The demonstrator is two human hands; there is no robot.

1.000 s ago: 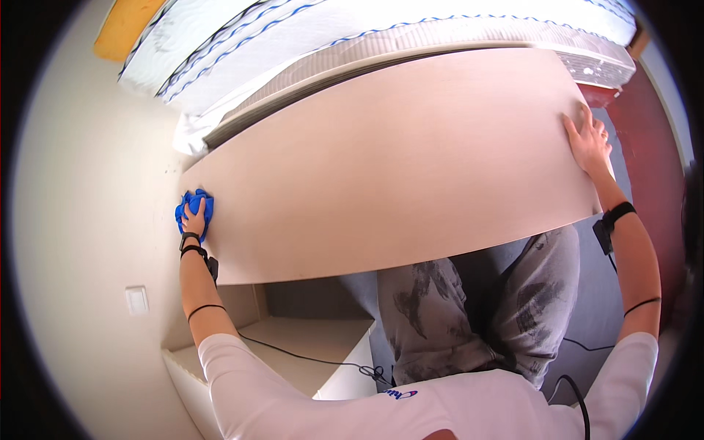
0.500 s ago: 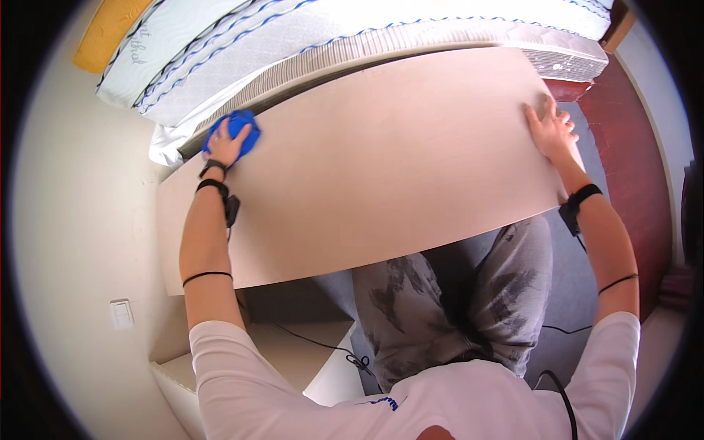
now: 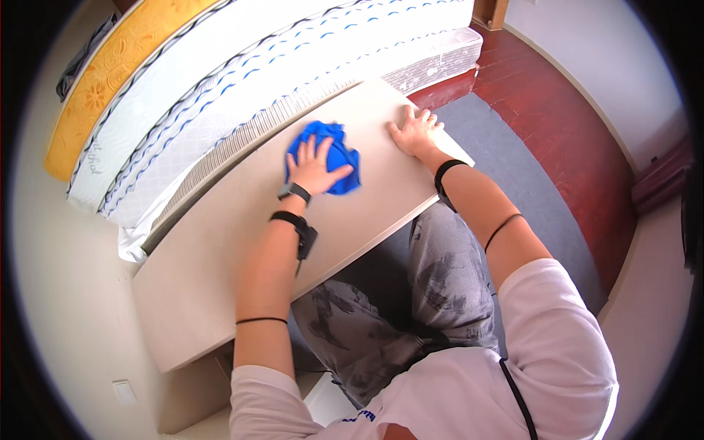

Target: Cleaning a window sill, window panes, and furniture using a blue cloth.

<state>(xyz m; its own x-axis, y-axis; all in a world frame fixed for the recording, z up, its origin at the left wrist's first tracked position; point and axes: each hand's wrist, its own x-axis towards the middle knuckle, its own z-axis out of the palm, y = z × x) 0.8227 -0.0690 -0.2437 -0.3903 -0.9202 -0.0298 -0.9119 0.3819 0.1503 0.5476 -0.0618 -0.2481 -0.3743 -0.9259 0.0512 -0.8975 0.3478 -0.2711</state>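
A pale, smooth board [image 3: 227, 220] lies across my thighs, slanting from the lower left to the upper right. On its top, my left hand [image 3: 315, 167] presses a crumpled blue cloth [image 3: 341, 163], its fingers spread over the fabric. The cloth sits toward the right part of the board, and my palm hides some of it. Close to the board's far right end, my right hand [image 3: 418, 134] rests with its fingers apart, holding nothing.
Stacked mattresses [image 3: 242, 81], white with blue trim and one yellow, stand along the board's far side. A grey mat [image 3: 528, 183] lies on the red floor [image 3: 579, 139] at right. Beneath the board's near left end is a pale box-like unit [image 3: 194, 389]. A wall switch [image 3: 125, 392] is at left.
My left hand has slid the blue cloth rightward along the board, from near its left end. My right hand stays at the right end. The view has turned to the right.
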